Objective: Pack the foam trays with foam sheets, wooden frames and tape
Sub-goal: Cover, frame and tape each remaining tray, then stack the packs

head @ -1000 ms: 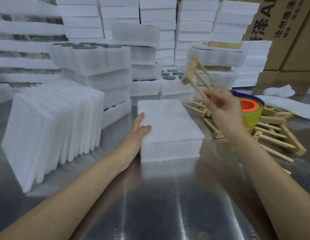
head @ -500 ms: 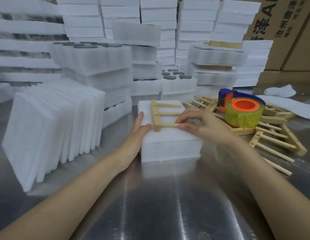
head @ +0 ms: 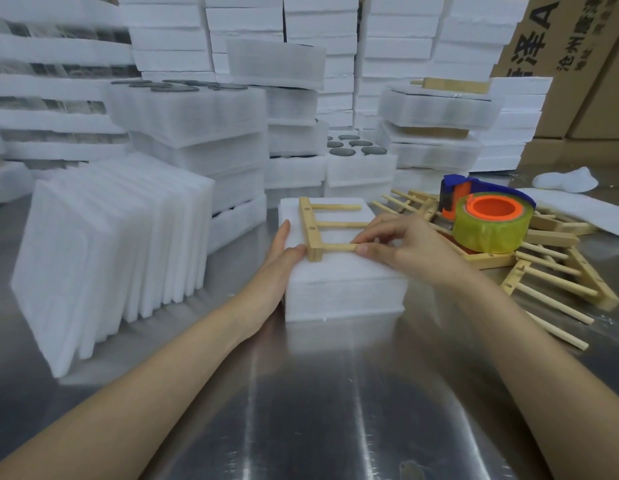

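Head view puts the pale wooden frame [head: 309, 230], one drilled bar with three round rods, flat on top of the white foam tray stack [head: 342, 289] at the middle of the shiny steel desk [head: 335, 410]. Its bar lies toward 9 o'clock and its rods point toward 3 o'clock.

Our right hand [head: 401, 247] pinches the nearest rod between thumb and curled fingertips. Our left hand [head: 283, 261] lies with straight fingers against the stack's 9 o'clock side, thumb at the bar's near end, bracing it and holding nothing.

We judge the step in hand to be squaring the frame on the foam. We cannot tell whether the plain white top is a separate sheet.

As we read it, the next move calls for releasing the rod without dragging the frame askew, then reaching toward 2 o'clock for the blue-handled tape dispenser with its yellow roll and orange core [head: 491, 223]. The dispenser sits on a loose pile of spare wooden frames [head: 560, 271] just beside the stack.

At 9 o'clock a row of thin white foam sheets [head: 110, 254] stands on edge. Tall stacks of white foam trays [head: 197, 116] rise at 12 o'clock, some showing dark round discs. Brown cardboard boxes [head: 578, 81] stand at 1 o'clock.
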Action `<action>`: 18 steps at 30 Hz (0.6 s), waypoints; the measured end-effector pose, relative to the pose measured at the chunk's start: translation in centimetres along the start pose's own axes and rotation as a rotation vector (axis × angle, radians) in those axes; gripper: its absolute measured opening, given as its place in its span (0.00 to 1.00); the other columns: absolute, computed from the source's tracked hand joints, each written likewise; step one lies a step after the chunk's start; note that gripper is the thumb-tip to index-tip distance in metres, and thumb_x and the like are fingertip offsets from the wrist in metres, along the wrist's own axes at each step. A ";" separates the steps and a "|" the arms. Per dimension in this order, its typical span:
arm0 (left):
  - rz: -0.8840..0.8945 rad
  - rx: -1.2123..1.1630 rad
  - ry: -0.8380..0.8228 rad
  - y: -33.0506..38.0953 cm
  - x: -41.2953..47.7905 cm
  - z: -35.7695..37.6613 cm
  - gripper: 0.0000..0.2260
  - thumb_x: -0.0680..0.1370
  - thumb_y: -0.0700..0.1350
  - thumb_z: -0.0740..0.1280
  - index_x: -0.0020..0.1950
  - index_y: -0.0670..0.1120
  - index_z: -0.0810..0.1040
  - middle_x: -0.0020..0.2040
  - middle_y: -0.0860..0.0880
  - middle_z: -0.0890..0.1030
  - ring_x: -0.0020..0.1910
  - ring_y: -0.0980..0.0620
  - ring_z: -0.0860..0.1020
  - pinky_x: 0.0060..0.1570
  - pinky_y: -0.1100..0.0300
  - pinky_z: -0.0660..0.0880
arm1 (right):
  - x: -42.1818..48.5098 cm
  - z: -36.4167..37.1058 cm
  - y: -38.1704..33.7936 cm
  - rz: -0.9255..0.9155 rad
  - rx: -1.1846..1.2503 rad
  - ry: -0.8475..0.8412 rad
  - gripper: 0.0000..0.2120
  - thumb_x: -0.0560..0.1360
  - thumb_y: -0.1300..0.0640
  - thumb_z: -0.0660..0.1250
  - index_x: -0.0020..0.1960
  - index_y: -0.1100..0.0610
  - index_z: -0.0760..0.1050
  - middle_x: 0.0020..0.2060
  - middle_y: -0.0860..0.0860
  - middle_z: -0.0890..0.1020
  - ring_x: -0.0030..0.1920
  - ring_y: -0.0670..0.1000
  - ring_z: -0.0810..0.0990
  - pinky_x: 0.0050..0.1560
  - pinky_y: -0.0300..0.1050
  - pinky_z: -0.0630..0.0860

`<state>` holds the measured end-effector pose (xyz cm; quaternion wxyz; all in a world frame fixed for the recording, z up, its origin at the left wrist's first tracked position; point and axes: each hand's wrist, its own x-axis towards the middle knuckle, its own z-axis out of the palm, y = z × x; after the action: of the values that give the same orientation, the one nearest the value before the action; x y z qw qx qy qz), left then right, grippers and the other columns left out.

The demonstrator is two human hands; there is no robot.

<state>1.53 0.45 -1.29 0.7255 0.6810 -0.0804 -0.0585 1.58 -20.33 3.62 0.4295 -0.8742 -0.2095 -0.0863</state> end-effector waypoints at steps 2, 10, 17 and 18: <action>-0.002 -0.003 0.000 0.1 0.0 0.0 0.26 0.82 0.49 0.57 0.77 0.61 0.50 0.73 0.56 0.66 0.69 0.55 0.69 0.70 0.56 0.64 | 0.1 -0.1 0.2 0.010 -0.034 -0.023 0.03 0.73 0.58 0.72 0.46 0.52 0.84 0.44 0.53 0.82 0.45 0.54 0.76 0.47 0.45 0.72; -0.020 -0.159 -0.017 0.4 -0.3 0.1 0.27 0.82 0.58 0.52 0.79 0.51 0.52 0.75 0.52 0.65 0.72 0.52 0.67 0.73 0.51 0.61 | 0.9 0.7 2.0 0.301 0.518 0.324 0.16 0.81 0.49 0.61 0.68 0.47 0.73 0.69 0.50 0.72 0.66 0.39 0.71 0.65 0.34 0.67; -0.014 -0.165 -0.141 0.8 -0.9 0.2 0.24 0.82 0.58 0.42 0.66 0.52 0.73 0.63 0.52 0.79 0.62 0.56 0.77 0.59 0.62 0.74 | 1.0 1.6 2.0 0.609 0.984 0.143 0.22 0.79 0.40 0.58 0.56 0.54 0.80 0.50 0.55 0.85 0.48 0.55 0.85 0.37 0.44 0.81; -0.020 -0.150 -0.153 0.8 -0.9 0.2 0.24 0.82 0.58 0.42 0.66 0.53 0.73 0.63 0.53 0.79 0.61 0.58 0.77 0.56 0.65 0.75 | 1.0 1.4 2.1 0.604 0.944 0.122 0.22 0.79 0.40 0.57 0.59 0.54 0.79 0.52 0.55 0.85 0.51 0.55 0.84 0.39 0.45 0.81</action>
<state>0.57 0.46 -0.49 0.7656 0.6190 -0.1243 -0.1234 3.37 -20.06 1.62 0.7911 -0.6016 0.0595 0.0932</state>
